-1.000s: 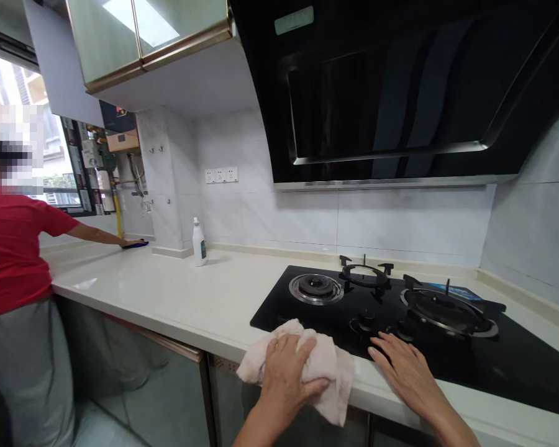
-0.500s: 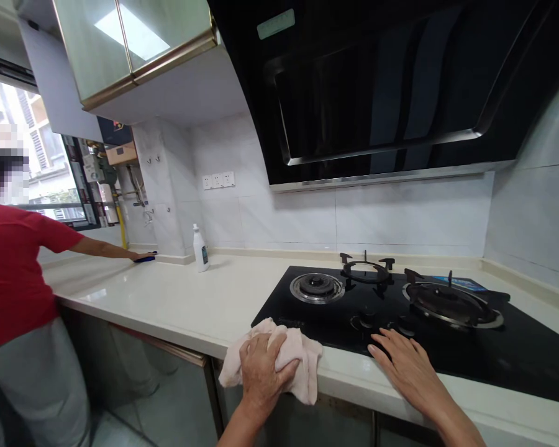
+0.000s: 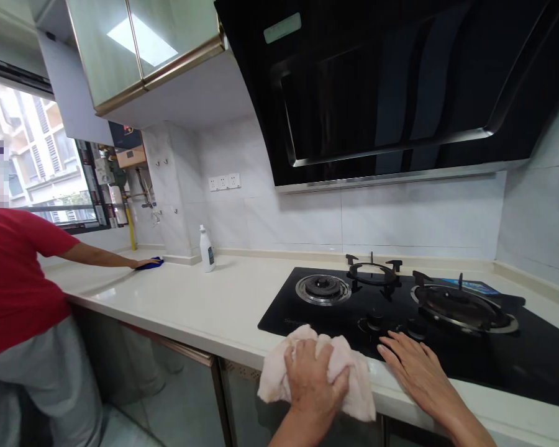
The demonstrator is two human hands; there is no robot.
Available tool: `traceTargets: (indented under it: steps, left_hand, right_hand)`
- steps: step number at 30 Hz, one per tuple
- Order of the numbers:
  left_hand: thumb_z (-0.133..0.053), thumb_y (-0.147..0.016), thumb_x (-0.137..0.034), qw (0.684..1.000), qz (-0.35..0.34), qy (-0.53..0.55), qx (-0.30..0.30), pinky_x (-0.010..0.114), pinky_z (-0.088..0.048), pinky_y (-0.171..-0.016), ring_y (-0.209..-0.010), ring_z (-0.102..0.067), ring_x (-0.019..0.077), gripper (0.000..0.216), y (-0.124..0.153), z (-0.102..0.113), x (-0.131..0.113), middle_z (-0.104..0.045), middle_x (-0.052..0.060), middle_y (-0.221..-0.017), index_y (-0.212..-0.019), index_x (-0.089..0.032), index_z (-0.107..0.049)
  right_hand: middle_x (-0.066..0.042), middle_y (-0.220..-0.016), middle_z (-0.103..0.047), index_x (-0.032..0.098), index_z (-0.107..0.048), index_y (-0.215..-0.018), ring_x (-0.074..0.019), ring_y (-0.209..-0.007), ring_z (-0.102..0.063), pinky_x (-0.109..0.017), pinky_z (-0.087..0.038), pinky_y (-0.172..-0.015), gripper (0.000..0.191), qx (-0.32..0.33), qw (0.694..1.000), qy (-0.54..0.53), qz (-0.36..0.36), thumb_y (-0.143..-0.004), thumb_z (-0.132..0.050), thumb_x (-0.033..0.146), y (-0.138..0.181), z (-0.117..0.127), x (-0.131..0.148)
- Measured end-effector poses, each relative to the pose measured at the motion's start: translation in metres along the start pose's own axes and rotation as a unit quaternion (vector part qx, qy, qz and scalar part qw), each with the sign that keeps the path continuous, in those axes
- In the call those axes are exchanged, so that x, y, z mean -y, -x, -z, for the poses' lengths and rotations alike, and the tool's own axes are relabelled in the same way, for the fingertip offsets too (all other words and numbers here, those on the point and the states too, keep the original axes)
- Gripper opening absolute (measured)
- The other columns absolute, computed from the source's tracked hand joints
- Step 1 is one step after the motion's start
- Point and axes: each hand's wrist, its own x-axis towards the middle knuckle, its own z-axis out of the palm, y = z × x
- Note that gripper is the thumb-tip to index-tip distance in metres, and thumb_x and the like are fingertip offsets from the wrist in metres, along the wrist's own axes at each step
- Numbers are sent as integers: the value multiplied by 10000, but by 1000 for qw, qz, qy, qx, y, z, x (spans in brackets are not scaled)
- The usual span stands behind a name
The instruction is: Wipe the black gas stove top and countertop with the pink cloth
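Note:
My left hand grips a pale pink cloth at the counter's front edge, just in front of the black gas stove. Folds of the cloth bunch under the fingers and hang down over the edge. My right hand rests flat with fingers stretched, over the stove's front rim near the control knobs; it holds nothing. The left burner shows no pan support, while a loose-looking black pan support sits at the back.
A white bottle stands on the pale counter near the wall. At the left, a person in a red shirt presses a blue cloth on the counter. A black range hood overhangs the stove.
My left hand has slid the pink cloth to the right along the counter's front edge, closer to my right hand. The person's blue cloth has shifted slightly. The view has turned a little left.

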Motion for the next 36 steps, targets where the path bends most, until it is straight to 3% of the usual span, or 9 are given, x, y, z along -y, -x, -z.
traceTargets:
  steps: [5,8,13,18,23,28,36]
  left_hand:
    - [-575,-841,-695,989,-97,48,98,614,-329,-1062,-1170,-486,370,578,4,-23,-55,-609,104,-1286,-1305,-352,-595]
    - [-579,-844,-682,984,-127,70,105,613,-327,-1053,-1149,-484,366,578,2,-23,-66,-612,108,-1229,-1301,-328,-586]
    - [-584,-871,-693,976,-171,94,100,545,-335,-1046,-1143,-498,315,514,-15,-4,-52,-604,69,-1180,-1222,-319,-616]
    - [-626,-795,-796,967,-185,94,146,509,-365,-1007,-1143,-501,309,640,-40,4,-42,-588,66,-1169,-1225,-321,-639]
    - [-610,-869,-716,963,-190,70,176,515,-371,-1009,-1136,-506,300,542,-57,4,-42,-590,67,-1180,-1247,-328,-643]
    - [-587,-934,-605,963,-186,37,191,499,-390,-987,-1125,-516,292,431,-73,1,-41,-602,65,-1186,-1261,-330,-639]
    - [-452,-986,-639,982,-121,13,144,492,-392,-967,-1151,-526,313,465,-95,-18,-34,-634,90,-1172,-1183,-289,-685]
  right_hand:
    - [-45,-1455,-587,335,-654,-1317,-287,-1417,-446,-583,-324,-1162,481,20,999,27,33,-972,-324,386,2,5,-4]
    - [-37,-1453,-589,339,-641,-1340,-266,-1418,-449,-554,-344,-1163,510,35,999,18,24,-990,-271,378,2,10,-4]
    - [-40,-1464,-577,332,-637,-1348,-268,-1425,-442,-550,-349,-1166,541,37,999,12,13,-1007,-229,434,1,12,-4]
    - [-55,-1456,-583,316,-647,-1335,-273,-1413,-461,-564,-360,-1158,547,33,999,18,13,-1006,-224,426,1,8,-6]
    - [-43,-1492,-551,344,-618,-1378,-273,-1428,-443,-573,-343,-1165,545,43,997,44,46,-989,-237,367,0,1,-19]
    - [-17,-1521,-520,381,-562,-1435,-281,-1427,-449,-561,-395,-1143,528,79,993,47,70,-990,-282,422,-7,-7,-37]
    - [-13,-1481,-563,339,-590,-1393,-291,-1385,-489,-558,-376,-1147,579,-3,999,19,34,-1022,-171,486,-5,-8,-12]
